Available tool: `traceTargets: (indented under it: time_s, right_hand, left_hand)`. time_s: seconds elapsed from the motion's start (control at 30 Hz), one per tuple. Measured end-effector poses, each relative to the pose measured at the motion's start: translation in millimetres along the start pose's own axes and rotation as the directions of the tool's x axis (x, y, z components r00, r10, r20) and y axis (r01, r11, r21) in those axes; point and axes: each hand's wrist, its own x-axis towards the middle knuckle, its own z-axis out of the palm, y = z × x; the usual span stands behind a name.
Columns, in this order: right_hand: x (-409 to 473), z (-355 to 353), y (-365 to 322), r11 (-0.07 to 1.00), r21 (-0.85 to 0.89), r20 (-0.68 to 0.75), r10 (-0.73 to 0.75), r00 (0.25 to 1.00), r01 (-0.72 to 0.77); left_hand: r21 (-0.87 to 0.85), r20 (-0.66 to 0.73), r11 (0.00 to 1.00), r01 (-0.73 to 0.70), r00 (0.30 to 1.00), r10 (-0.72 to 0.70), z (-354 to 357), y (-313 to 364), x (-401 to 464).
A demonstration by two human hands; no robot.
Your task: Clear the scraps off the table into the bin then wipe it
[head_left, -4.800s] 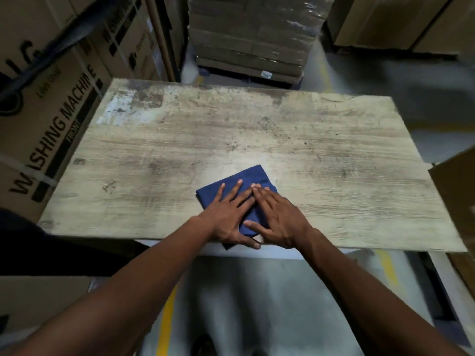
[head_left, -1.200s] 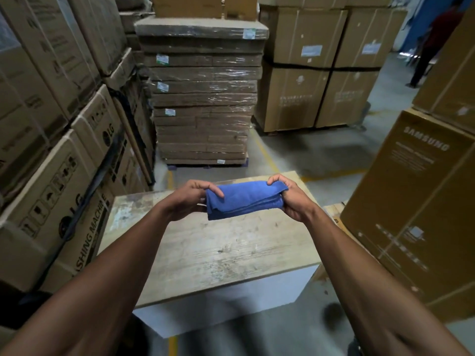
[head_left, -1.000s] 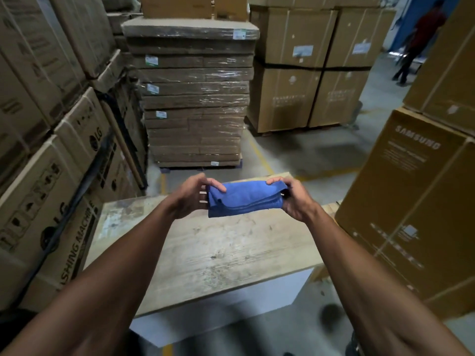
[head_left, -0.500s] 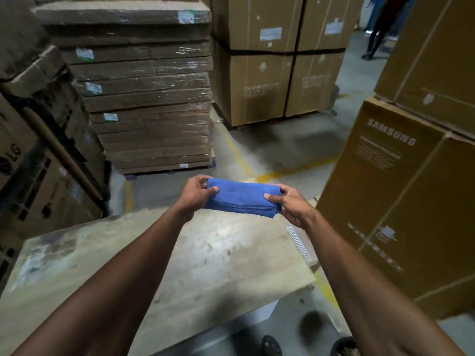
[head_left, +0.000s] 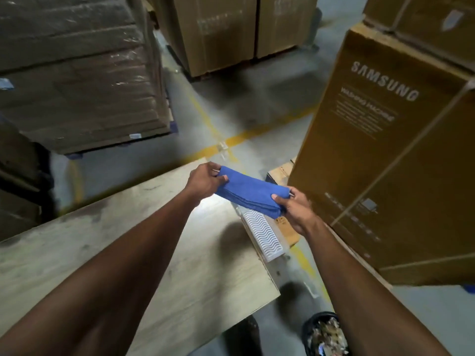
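A folded blue cloth [head_left: 250, 192] is held in the air above the table's far right corner. My left hand [head_left: 205, 179] pinches its left end and my right hand [head_left: 295, 208] grips its right end, which sits lower. The worn wooden table [head_left: 200, 268] lies below my arms, its top bare of scraps. On the floor at the bottom right stands a black bin [head_left: 325, 335] with scraps inside, partly hidden by my right forearm.
A tall Samsung carton [head_left: 385, 150] stands close on the right. A white ribbed panel [head_left: 262, 235] leans along the table's right edge. Wrapped pallet stacks [head_left: 82, 73] and more cartons [head_left: 236, 29] stand beyond, with grey floor and yellow lines [head_left: 244, 134] between.
My view has swung right and down, bringing the bin into sight. Both hands lifted the cloth off the table and carried it rightward, its right end now lower.
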Motion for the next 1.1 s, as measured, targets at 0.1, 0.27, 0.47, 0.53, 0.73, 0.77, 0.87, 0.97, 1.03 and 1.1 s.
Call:
traceTargets:
  time_s: [0.1,0.27,0.47,0.53,0.73,0.77,0.87,0.97,1.03,1.1]
  right_hand:
    - [29,-23,36,0.999,-0.045,-0.061,0.023,0.998,-0.026]
    - [68,-50,108,0.982,-0.144,-0.197,0.096,0.976,-0.126]
    - [94,-54,176,0.920,-0.299,-0.358,0.138,0.924,-0.253]
    - [101,-55,194,0.905,-0.326,-0.383,0.138,0.913,-0.274]
    - [121,-58,228,0.833,-0.436,-0.431,0.140,0.892,-0.341]
    - [123,-58,230,0.819,-0.455,-0.435,0.138,0.890,-0.349]
    - [126,-57,237,0.754,-0.553,-0.427,0.109,0.898,-0.355]
    - [118,-54,240,0.657,-0.706,-0.378,-0.035,0.925,-0.264]
    - [111,-51,236,0.623,-0.751,-0.348,-0.093,0.933,-0.218]
    - [108,-50,231,0.617,-0.756,-0.355,-0.107,0.929,-0.218]
  left_hand:
    - [0.069,0.092,0.998,0.010,0.996,-0.016,45,-7,34]
    - [0.306,0.166,0.950,-0.068,0.986,0.017,113,-35,82]
    - [0.482,0.226,0.871,-0.097,0.974,-0.017,183,-88,125]
    - [0.522,0.240,0.847,-0.103,0.970,-0.030,203,-107,138]
    - [0.571,0.282,0.814,-0.108,0.957,-0.071,242,-137,166]
    - [0.579,0.282,0.808,-0.111,0.957,-0.071,246,-140,170]
    - [0.590,0.269,0.803,-0.077,0.957,-0.105,257,-145,174]
    - [0.609,0.254,0.791,-0.052,0.958,-0.132,261,-145,171]
    - [0.590,0.271,0.805,-0.058,0.954,-0.130,257,-144,167]
    - [0.589,0.290,0.806,-0.067,0.948,-0.133,249,-144,163]
